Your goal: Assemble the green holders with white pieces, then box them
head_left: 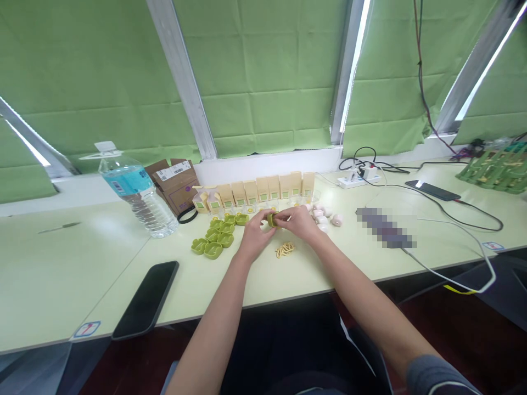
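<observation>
Tabletop (263,285) holds separate groups, probably to keep each kind within reach: cream cartons (262,190) line the back, green molded cups (225,240) cluster left, pale pink rounded pieces (320,220) lie right. Between these, the left hand (256,236) grasps a single green cup (271,220) between thumb and fingers, seemingly to steady it. The right hand (300,221) has fingertips against its right side; whether they pinch it, I cannot tell. Yellowish bands (285,250) lie nearer the body.

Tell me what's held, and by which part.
The left hand holds a green piece by its side; the right hand is at its other side, exact contact too small to tell.
</observation>
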`<move>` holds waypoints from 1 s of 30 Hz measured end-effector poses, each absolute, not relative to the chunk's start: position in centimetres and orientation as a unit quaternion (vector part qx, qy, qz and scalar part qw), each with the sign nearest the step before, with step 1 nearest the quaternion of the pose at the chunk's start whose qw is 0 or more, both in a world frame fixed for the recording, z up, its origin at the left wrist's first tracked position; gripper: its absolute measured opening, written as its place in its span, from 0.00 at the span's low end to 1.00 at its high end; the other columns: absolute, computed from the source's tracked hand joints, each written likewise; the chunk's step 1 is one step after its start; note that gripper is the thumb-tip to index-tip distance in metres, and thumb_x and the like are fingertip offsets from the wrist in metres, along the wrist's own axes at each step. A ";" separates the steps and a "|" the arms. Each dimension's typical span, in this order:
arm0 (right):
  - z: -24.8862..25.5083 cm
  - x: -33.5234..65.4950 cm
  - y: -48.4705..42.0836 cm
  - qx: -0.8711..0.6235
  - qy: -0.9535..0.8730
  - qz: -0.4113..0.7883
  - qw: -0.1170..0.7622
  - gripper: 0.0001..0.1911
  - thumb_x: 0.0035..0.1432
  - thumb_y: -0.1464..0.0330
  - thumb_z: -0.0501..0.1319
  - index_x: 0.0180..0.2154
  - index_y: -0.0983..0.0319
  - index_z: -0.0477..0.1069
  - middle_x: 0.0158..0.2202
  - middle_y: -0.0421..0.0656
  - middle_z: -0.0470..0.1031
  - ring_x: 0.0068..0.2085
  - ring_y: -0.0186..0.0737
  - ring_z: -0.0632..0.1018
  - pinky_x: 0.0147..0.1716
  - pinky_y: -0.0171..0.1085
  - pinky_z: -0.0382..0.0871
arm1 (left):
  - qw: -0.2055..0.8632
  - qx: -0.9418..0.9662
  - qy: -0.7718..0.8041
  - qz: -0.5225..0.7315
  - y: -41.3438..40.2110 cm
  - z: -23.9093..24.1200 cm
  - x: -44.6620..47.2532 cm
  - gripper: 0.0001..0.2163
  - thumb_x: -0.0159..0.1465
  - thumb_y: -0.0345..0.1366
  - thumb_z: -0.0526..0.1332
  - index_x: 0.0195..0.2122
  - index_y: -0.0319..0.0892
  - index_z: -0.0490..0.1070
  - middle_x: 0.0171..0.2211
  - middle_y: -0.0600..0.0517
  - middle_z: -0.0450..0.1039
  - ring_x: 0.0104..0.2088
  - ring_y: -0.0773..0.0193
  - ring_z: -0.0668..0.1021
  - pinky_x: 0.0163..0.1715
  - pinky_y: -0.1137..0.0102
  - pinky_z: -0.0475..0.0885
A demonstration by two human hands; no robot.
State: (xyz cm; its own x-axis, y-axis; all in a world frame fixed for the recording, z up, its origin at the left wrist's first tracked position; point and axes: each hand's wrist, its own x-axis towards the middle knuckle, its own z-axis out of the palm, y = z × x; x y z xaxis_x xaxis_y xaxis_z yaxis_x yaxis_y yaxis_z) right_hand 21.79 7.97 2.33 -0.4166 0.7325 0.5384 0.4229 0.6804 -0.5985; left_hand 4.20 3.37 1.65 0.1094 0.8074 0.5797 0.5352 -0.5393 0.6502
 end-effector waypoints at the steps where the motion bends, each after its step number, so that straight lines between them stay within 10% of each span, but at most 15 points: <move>1: 2.3 21.8 7.9 -0.352 -0.821 0.190 0.407 0.09 0.59 0.67 0.63 0.31 0.60 0.82 0.26 0.39 0.80 0.29 0.38 0.77 0.29 0.33 0.65 | 0.142 0.730 0.460 0.486 3.4 1.7 4.2 0.17 0.57 0.30 0.66 0.48 0.47 0.74 0.48 0.51 0.79 0.46 0.58 0.78 0.45 0.64 0.72; 30: 2.8 22.0 7.9 -0.400 -0.811 0.200 0.377 0.17 0.63 0.59 0.64 0.52 0.55 0.77 0.48 0.42 0.82 0.37 0.39 0.82 0.41 0.39 0.74 | 0.149 0.694 0.482 0.513 3.7 1.5 4.0 0.15 0.57 0.31 0.68 0.45 0.46 0.69 0.44 0.51 0.76 0.44 0.61 0.77 0.44 0.65 0.70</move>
